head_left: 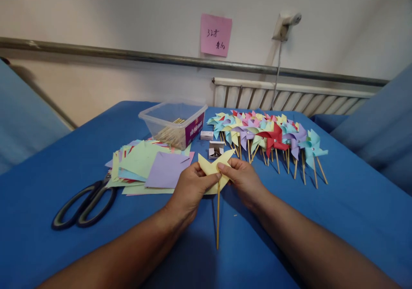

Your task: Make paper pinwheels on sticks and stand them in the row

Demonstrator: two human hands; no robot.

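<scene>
A pale yellow paper pinwheel [210,167] is held between my two hands over the middle of the table, its cut points spread upward. My left hand [192,185] grips its left side, thumb pressed near the centre. From the right, my right hand [242,176] pinches the paper with its thumb on the front; its other fingers are partly hidden behind. A thin wooden stick [218,216] runs down from the paper toward me. Just beyond my hands stands a small open box [216,145] with tiny dark metal pieces inside.
Coloured paper squares [167,169] lie in a pile at left, with black-handled scissors [85,203] beside them. Behind sits a clear plastic tub [174,109] of sticks, near a small closed box [206,135]. Many finished pinwheels [273,139] cover the right rear of the blue tablecloth [347,220].
</scene>
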